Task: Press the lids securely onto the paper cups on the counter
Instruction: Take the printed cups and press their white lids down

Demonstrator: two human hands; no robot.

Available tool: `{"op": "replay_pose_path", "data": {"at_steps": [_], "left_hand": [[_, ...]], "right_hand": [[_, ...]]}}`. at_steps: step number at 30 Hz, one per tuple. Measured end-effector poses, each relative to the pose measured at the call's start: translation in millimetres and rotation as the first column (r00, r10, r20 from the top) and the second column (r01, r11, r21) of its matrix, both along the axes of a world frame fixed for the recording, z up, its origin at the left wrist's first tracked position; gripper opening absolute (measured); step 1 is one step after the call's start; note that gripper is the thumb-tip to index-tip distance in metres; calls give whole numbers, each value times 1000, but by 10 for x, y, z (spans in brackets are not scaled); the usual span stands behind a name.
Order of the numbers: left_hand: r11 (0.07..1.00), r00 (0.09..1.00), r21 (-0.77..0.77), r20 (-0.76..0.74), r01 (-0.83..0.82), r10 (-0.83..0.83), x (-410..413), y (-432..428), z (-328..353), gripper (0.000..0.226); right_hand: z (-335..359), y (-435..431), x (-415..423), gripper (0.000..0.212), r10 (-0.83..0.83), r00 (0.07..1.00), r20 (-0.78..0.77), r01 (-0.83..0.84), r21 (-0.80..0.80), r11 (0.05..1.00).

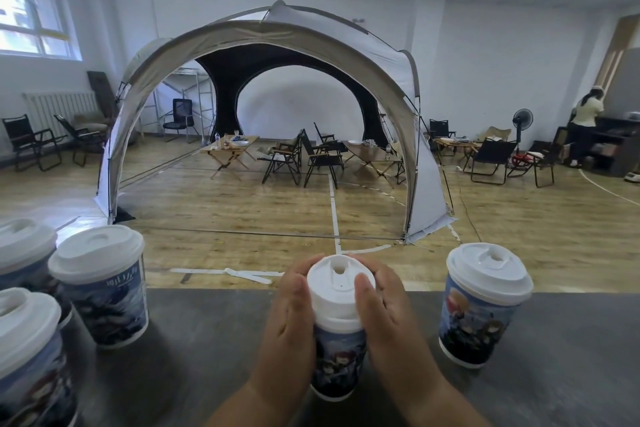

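On the near middle of the dark counter, holding the middle cup upright between both hands. Wrapping the left hand around the left side of its white lid, with fingers curled over the far rim and the palm laid along the cup wall below. Closing the right hand on the right side in the same way, with the thumb resting on the lid's top near the rim and the other fingers bent round the far edge. Gripping closely with both, skin pressed against lid and cup. Sitting on the cup's mouth with the sip hole turned to the far side. Not showing plainly whether seated all the way down.

To the right, well apart from the hands, standing alone: the right cup, wearing its own lid, untouched. To the left, clustering near the counter's left end: three more lidded cups. These are the left cup, nearest the hands but apart from them, the far-left cup just beside it and cut by the frame, and the near-left cup looming at the near corner. Bearing dark blue printed pictures on every side wall.

Beyond the counter, spreading over a wooden floor: a large pale dome tent, sheltering folding chairs and a low table. At the far right, standing with back turned beside dark shelving: another person.
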State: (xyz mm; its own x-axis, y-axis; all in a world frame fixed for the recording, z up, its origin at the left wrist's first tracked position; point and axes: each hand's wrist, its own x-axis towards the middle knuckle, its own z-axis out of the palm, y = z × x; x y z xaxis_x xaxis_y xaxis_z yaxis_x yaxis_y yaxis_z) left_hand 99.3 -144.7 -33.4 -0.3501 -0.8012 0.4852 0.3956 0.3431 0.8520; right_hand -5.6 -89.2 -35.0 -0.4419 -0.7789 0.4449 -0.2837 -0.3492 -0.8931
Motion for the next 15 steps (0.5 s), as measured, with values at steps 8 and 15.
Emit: {"op": "replay_pose_path", "data": {"at_steps": [8,15], "left_hand": [[986,996,151,-50,77,-70,29,-25,8,46],[973,984,147,-47,177,-171,33,33,26,41]], "right_hand": [[-22,-11,-65,68,-183,977,-112,177,-60,982],[-42,-9,-59,97,-14,996,-86,23,108,994]]}}
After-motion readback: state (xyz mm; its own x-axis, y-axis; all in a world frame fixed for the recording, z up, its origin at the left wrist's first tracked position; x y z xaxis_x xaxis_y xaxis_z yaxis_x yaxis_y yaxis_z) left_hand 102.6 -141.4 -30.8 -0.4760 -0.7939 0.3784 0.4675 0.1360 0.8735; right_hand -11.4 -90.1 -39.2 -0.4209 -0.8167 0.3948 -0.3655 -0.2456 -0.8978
